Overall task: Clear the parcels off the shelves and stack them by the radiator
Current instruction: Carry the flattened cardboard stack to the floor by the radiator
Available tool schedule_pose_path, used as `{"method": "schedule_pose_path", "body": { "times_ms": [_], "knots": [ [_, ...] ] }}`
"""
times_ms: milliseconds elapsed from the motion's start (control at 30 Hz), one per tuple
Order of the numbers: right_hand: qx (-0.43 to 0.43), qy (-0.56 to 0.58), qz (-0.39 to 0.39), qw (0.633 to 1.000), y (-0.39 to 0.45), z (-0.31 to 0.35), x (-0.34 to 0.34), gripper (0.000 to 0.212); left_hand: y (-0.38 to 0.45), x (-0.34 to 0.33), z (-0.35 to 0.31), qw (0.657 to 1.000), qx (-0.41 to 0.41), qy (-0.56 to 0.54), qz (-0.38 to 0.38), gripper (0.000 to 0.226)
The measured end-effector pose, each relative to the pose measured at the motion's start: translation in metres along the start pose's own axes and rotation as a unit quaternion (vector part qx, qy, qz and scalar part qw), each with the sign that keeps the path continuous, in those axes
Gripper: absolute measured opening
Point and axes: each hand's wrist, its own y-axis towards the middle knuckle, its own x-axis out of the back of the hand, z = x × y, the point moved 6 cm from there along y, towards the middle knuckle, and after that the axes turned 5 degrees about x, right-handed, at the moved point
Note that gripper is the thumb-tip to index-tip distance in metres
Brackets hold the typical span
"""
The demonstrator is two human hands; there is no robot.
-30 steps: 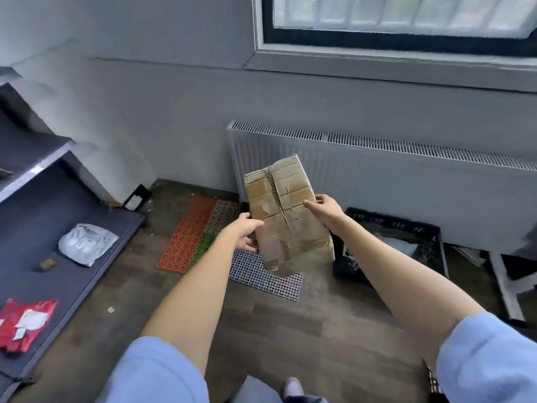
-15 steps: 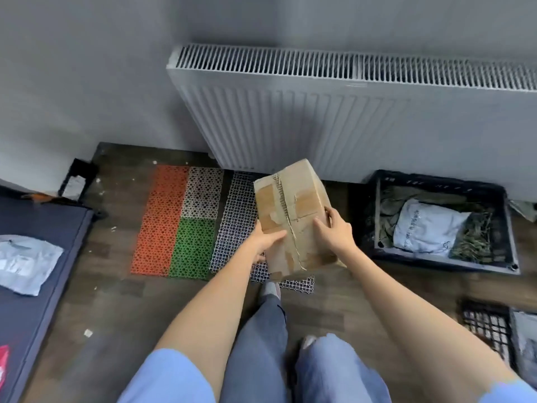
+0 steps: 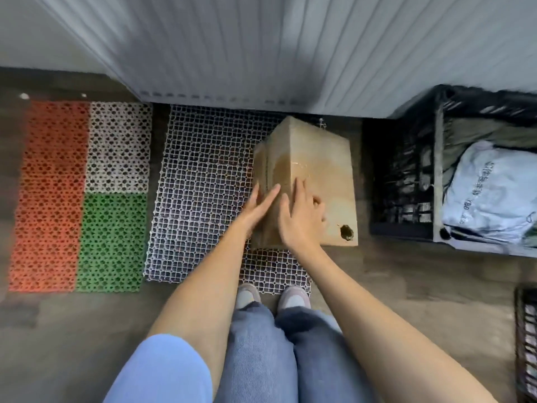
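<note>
A brown cardboard parcel (image 3: 316, 158) with a small hole near one corner stands on the white lattice floor mat (image 3: 203, 193), right in front of the white radiator (image 3: 261, 48). My left hand (image 3: 260, 206) lies with straight fingers against the parcel's left side. On the parcel's top, my right hand (image 3: 300, 218) rests with fingers spread and relaxed. Neither hand curls round the box.
A black crate (image 3: 406, 175) holding a grey plastic mail bag (image 3: 491, 193) sits just right of the parcel. Red, white and green mats (image 3: 78, 196) lie to the left. Another black crate (image 3: 527, 344) is at the right edge. My feet stand at the mat's near edge.
The parcel came down from mid-air onto the lattice mat by the radiator. Both hands went from gripping its sides to lying flat on it. My view tilted downward and closer.
</note>
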Motion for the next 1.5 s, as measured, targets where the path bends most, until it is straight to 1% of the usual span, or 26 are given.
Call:
{"method": "schedule_pose_path", "body": {
  "times_ms": [33, 100, 133, 167, 200, 233, 267, 300, 333, 367, 400, 467, 567, 633, 733, 800, 867, 967, 1067, 1200, 1267, 1367, 1500],
  "knots": [
    [0.021, 0.010, 0.034, 0.999, 0.015, -0.007, -0.020, 0.057, 0.021, 0.003, 0.008, 1.000, 0.001, 0.006, -0.010, 0.078],
    [0.084, 0.040, 0.115, 0.989, 0.034, -0.022, -0.053, 0.058, 0.054, 0.011, 0.028, 0.999, 0.031, -0.015, -0.010, 0.070],
    [0.104, 0.036, 0.140, 0.984, 0.038, -0.032, -0.060, 0.059, 0.064, 0.017, 0.040, 0.998, 0.058, -0.040, 0.001, 0.069],
    [0.098, 0.021, 0.139, 0.985, 0.042, -0.046, -0.061, 0.062, 0.069, 0.025, 0.051, 0.994, 0.089, -0.064, 0.007, 0.073],
    [0.058, 0.009, 0.119, 0.991, 0.047, -0.062, -0.057, 0.067, 0.070, 0.034, 0.061, 0.988, 0.128, -0.082, 0.007, 0.083],
    [-0.010, 0.009, 0.101, 0.995, 0.051, -0.080, -0.051, 0.072, 0.067, 0.043, 0.070, 0.982, 0.169, -0.085, 0.005, 0.093],
    [-0.089, 0.024, 0.106, 0.990, 0.052, -0.096, -0.048, 0.077, 0.062, 0.047, 0.075, 0.977, 0.198, -0.081, 0.012, 0.100],
    [-0.154, 0.060, 0.132, 0.977, 0.050, -0.107, -0.047, 0.081, 0.055, 0.046, 0.072, 0.976, 0.205, -0.071, 0.029, 0.100],
    [-0.198, 0.125, 0.154, 0.960, 0.050, -0.115, -0.048, 0.081, 0.047, 0.040, 0.063, 0.978, 0.193, -0.060, 0.047, 0.095],
    [-0.228, 0.199, 0.163, 0.939, 0.051, -0.119, -0.049, 0.076, 0.043, 0.034, 0.053, 0.983, 0.170, -0.048, 0.051, 0.088],
    [-0.252, 0.249, 0.161, 0.921, 0.053, -0.123, -0.049, 0.069, 0.043, 0.028, 0.042, 0.988, 0.142, -0.038, 0.044, 0.084],
    [-0.271, 0.273, 0.149, 0.911, 0.061, -0.129, -0.044, 0.064, 0.048, 0.017, 0.016, 0.995, 0.096, -0.018, 0.019, 0.082],
    [-0.261, 0.298, 0.083, 0.914, 0.089, -0.139, -0.030, 0.056, 0.067, 0.003, -0.021, 0.999, 0.037, -0.017, 0.003, 0.078],
    [-0.245, 0.304, 0.056, 0.919, 0.108, -0.142, -0.020, 0.056, 0.079, -0.007, -0.035, 1.000, 0.014, 0.002, -0.006, 0.077],
    [-0.225, 0.296, 0.072, 0.926, 0.119, -0.143, -0.011, 0.059, 0.079, -0.012, -0.033, 0.997, 0.008, 0.072, -0.022, 0.075],
    [-0.213, 0.267, 0.090, 0.935, 0.113, -0.137, -0.003, 0.065, 0.065, -0.006, -0.028, 0.996, 0.006, 0.079, -0.040, 0.072],
    [-0.196, 0.238, 0.090, 0.947, 0.101, -0.121, 0.012, 0.070, 0.040, 0.006, -0.028, 0.994, 0.003, 0.088, -0.058, 0.069],
    [-0.169, 0.199, 0.085, 0.961, 0.073, -0.069, 0.048, 0.065, -0.013, 0.030, -0.046, 0.991, 0.005, 0.115, -0.071, 0.064],
    [-0.115, 0.170, 0.108, 0.973, 0.036, 0.012, 0.094, 0.058, -0.086, 0.057, -0.078, 0.988, 0.009, 0.137, -0.076, 0.059],
    [-0.012, 0.136, 0.121, 0.983, -0.015, 0.155, 0.173, 0.049, -0.217, 0.099, -0.147, 0.982, -0.003, 0.172, -0.082, 0.055],
    [0.051, 0.108, 0.140, 0.983, -0.043, 0.236, 0.210, 0.044, -0.288, 0.129, -0.185, 0.982, -0.025, 0.148, -0.111, 0.051],
    [0.162, 0.052, 0.166, 0.971, -0.085, 0.351, 0.264, 0.041, -0.400, 0.179, -0.228, 0.978, -0.046, 0.112, -0.170, 0.047],
    [0.307, 0.008, 0.173, 0.936, -0.162, 0.490, 0.330, 0.040, -0.566, 0.245, -0.248, 0.960, -0.073, 0.089, -0.255, 0.045]
  ]
}}
